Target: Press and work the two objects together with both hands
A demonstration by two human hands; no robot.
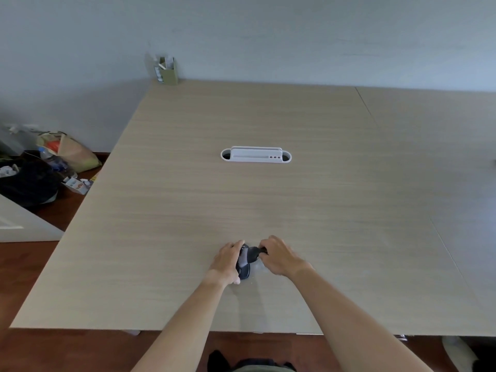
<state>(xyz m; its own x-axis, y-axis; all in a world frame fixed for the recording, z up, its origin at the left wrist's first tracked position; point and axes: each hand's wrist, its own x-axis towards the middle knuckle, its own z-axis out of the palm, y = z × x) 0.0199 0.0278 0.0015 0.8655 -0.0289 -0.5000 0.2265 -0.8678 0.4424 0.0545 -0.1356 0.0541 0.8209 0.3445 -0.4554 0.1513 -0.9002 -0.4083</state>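
On the pale wood-grain bench (pixel 268 205), close to its near edge and roughly midway along it, lies a small dark object with black, grey and bluish parts (pixel 246 260), too small and too covered by the hands to name for certain. The left hand (pixel 226 261) lies along the object's left side, its fingers (pixel 237 244) curled over the far end and grasping it, the heel of the hand resting on the bench. The right hand (pixel 279 255) comes in from the right, its fingers (pixel 264 245) bent and pinching a black part that sticks out at the object's far right end. The two hands are just beside each other, with the object between them. Both bare forearms reach out over the near edge. Well apart from the hands, near the middle of the bench, a white oblong plastic cable grommet (pixel 255 155) is set into the surface, with a dark opening at each end. At the far left corner stands a small olive-green cardboard box (pixel 168 71) holding white papers, against the grey wall. A seam runs across the right side of the bench. On the brown floor off the left edge lie a black bag (pixel 26 183), a tan paper bag (pixel 72 151), a clear plastic bottle (pixel 47 154) and small cartons.
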